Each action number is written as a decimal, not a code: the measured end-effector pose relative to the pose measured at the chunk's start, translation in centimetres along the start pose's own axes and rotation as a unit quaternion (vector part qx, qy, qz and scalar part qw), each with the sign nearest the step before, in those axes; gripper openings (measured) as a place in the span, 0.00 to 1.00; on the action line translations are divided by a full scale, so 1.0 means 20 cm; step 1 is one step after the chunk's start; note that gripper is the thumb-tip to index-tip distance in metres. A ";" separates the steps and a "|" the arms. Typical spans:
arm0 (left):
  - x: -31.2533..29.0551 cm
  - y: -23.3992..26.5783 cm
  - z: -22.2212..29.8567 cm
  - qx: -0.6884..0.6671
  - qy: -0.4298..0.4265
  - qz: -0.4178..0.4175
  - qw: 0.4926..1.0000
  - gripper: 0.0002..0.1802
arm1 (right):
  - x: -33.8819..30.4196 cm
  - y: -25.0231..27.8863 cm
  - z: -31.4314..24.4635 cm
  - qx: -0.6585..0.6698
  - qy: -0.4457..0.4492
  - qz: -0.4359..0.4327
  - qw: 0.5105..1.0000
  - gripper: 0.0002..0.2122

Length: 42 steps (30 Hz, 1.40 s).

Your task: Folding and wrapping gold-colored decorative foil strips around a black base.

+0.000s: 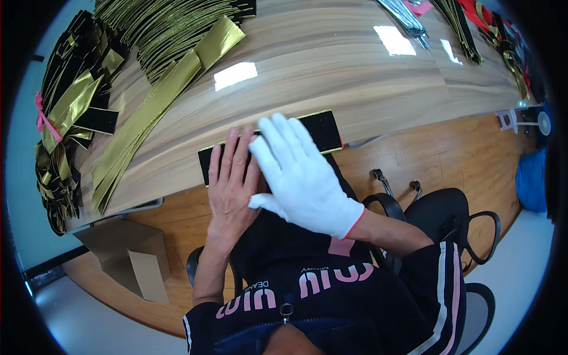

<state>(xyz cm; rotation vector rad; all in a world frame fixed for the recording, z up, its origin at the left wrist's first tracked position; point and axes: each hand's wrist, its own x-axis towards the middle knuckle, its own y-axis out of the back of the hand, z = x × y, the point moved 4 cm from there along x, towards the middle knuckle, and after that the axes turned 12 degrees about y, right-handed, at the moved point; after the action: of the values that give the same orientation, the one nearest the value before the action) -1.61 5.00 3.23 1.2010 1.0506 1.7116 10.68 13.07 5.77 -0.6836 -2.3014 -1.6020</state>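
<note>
A black strip with gold edging (322, 131) lies along the near edge of the table, its middle covered by both hands. My bare left hand (229, 183) rests on its left half, fingers stretched out and close together. In a white glove with a red cuff, my right hand (299, 180) is laid flat across the strip's middle, its fingers extended and slightly apart. The right hand overlaps the edge of the left one. Neither hand grips anything. Beyond the left hand, long shiny gold strips (139, 127) lie fanned at a slant on the table.
Stacked gold-edged black strips (183, 35) cover the far left of the wood-grain table (349, 89). A pile with a pink tie (42, 118) sits on the left edge. Silver strips (405, 18) lie far right. An open cardboard box (148, 278) and black chair (438, 219) stand below.
</note>
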 end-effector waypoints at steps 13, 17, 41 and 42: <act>-0.02 -0.04 -0.03 -0.019 -0.027 0.018 0.999 0.35 | -0.12 0.05 0.20 0.011 -0.032 0.047 0.998 0.35; -0.01 -0.02 -0.01 0.012 -0.028 -0.004 1.000 0.36 | -0.15 0.10 0.24 0.155 -0.048 0.169 0.972 0.26; -0.01 -0.03 -0.01 -0.010 -0.021 0.037 0.999 0.33 | -0.25 0.28 0.35 -0.111 0.108 0.061 0.986 0.13; -0.01 -0.02 -0.02 -0.008 -0.013 0.044 0.999 0.33 | -0.24 0.29 0.34 -0.110 0.119 0.059 0.985 0.13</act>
<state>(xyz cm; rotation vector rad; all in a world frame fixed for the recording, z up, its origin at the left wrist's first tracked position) -1.82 4.89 2.71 1.2729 0.9794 1.7646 18.13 20.06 5.86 -0.6246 -1.9010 -1.7907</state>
